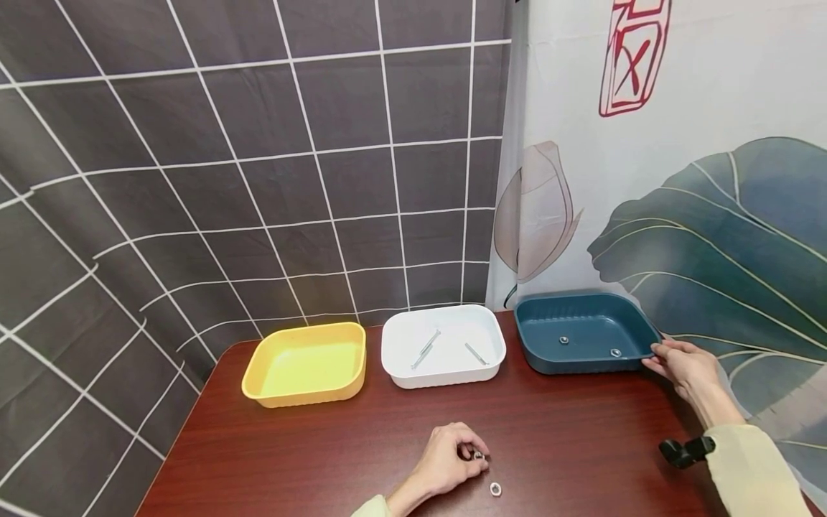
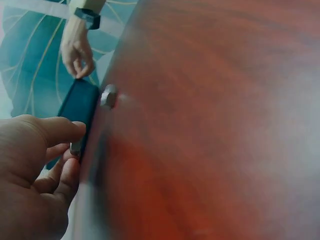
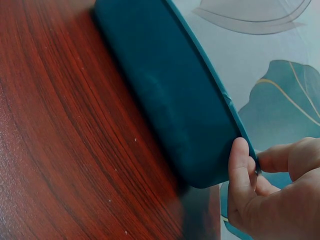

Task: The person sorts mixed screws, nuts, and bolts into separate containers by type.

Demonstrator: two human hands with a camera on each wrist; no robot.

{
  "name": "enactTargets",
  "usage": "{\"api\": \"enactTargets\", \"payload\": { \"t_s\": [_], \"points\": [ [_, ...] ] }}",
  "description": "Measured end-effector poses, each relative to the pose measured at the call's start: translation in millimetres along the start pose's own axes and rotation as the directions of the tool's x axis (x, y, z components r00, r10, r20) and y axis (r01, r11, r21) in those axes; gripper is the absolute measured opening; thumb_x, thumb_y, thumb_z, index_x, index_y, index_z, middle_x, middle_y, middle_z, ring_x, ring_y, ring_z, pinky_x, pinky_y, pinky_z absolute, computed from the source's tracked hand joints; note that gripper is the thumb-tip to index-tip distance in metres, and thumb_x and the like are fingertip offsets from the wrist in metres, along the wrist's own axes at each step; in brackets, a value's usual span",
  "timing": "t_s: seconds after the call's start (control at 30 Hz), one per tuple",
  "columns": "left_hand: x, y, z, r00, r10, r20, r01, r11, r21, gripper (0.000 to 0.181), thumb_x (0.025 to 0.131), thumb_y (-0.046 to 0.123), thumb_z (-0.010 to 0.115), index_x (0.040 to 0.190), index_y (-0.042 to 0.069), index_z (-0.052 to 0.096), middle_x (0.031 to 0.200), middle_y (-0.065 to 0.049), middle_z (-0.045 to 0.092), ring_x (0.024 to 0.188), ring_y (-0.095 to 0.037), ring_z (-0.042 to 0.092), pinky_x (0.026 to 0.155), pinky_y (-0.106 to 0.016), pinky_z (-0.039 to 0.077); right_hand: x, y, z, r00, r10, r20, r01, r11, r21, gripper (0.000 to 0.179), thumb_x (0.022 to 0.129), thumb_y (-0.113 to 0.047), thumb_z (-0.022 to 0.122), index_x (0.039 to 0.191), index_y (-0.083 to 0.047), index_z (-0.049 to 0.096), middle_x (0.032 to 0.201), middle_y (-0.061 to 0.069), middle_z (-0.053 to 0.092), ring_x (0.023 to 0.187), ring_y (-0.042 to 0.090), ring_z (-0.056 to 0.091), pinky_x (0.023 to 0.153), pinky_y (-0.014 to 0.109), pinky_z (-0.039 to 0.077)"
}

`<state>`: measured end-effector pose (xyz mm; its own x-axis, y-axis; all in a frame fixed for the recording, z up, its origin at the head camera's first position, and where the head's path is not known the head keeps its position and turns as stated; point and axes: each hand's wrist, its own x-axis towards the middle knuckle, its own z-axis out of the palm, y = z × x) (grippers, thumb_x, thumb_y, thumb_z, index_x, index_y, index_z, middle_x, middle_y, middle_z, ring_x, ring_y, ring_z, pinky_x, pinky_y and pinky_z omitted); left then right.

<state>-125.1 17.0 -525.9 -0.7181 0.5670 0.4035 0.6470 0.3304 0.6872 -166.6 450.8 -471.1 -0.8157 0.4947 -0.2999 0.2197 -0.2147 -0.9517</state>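
My left hand (image 1: 447, 459) is low over the front of the table and pinches a small metal nut (image 1: 478, 454) between thumb and fingers. The left wrist view also shows this nut (image 2: 75, 147) at the fingertips. Beside that hand, a second nut (image 1: 495, 490) lies on the wood. Over at the right, my right hand (image 1: 691, 370) grips the rim of a dark blue tray (image 1: 584, 365) at its front right corner. Two more nuts, one further left (image 1: 564, 340) and one nearer the hand (image 1: 616, 352), lie inside that tray.
A white tray (image 1: 446, 375) stands in the middle with slim metal pieces (image 1: 426, 350) lying in it. To its left is a yellow tray (image 1: 304, 397). The reddish-brown table (image 1: 291, 459) backs onto hanging cloths, one grey gridded (image 1: 349, 179), one white with leaf prints.
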Motion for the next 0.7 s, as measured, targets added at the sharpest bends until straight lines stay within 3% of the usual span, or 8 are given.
{"api": "enactTargets", "payload": {
  "t_s": [0.2, 0.4, 0.7],
  "points": [
    [22.0, 4.2, -14.0, 0.996, -0.082, -0.03, 0.078, 0.99, -0.117, 0.016, 0.074, -0.004, 0.082, 0.084, 0.007, 0.077, 0.075, 0.002, 0.062, 0.065, 0.001, 0.054, 0.059, -0.009, 0.049, 0.9, -1.2, -0.4, 1.0, 0.0, -0.002, 0.0, 1.0, 0.003, 0.015, 0.099, -0.001, 0.055, 0.112, 0.002, 0.049, 0.066, 0.002, 0.058, 0.053, 0.013, 0.068, 0.06, 0.028, 0.063],
    [50.0, 10.4, -24.0, 0.993, -0.096, -0.063, 0.086, 0.986, -0.143, 0.013, 0.075, -0.002, 0.081, 0.085, 0.006, 0.076, 0.073, 0.004, 0.063, 0.064, 0.002, 0.052, 0.058, -0.012, 0.05, 1.2, -0.3, -0.9, 1.0, 0.016, -0.005, -0.016, 1.0, 0.021, 0.011, 0.098, -0.001, 0.056, 0.108, -0.001, 0.051, 0.066, 0.002, 0.058, 0.054, 0.014, 0.068, 0.061, 0.029, 0.063],
    [82.0, 15.8, -21.1, 0.991, -0.125, -0.05, 0.114, 0.978, -0.177, 0.012, 0.077, -0.001, 0.08, 0.088, 0.002, 0.077, 0.073, 0.005, 0.06, 0.064, 0.002, 0.05, 0.057, -0.012, 0.048, 1.1, 1.6, -1.1, 1.0, 0.002, 0.005, -0.002, 1.0, 0.008, 0.016, 0.098, -0.001, 0.055, 0.112, 0.002, 0.049, 0.067, 0.001, 0.058, 0.055, 0.014, 0.068, 0.061, 0.029, 0.063]
  ]
}}
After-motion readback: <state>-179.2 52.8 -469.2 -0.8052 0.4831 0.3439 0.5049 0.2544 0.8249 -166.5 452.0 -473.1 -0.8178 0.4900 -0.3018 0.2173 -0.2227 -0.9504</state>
